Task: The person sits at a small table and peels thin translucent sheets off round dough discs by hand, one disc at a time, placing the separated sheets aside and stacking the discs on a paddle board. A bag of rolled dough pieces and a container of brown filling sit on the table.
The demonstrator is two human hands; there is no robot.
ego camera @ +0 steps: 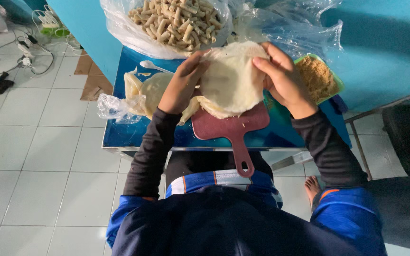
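Pinching the thin wrapper [233,78] at both edges, your left hand [182,84] and right hand [284,78] grasp something soft, floppy, tear-prone; hold its rim.

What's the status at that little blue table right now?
Left hand and right hand: each grip on the thin round pale wrapper sheet. Sheet lifted above the dark red paddle-shaped cutting board. Nothing obstructing.

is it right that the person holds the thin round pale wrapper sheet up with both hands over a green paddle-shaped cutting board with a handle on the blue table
Not quite. The head view shows the paddle-shaped cutting board is dark red, not green. The rest holds: the left hand and right hand both hold the thin round pale wrapper sheet up over that board on the blue table.
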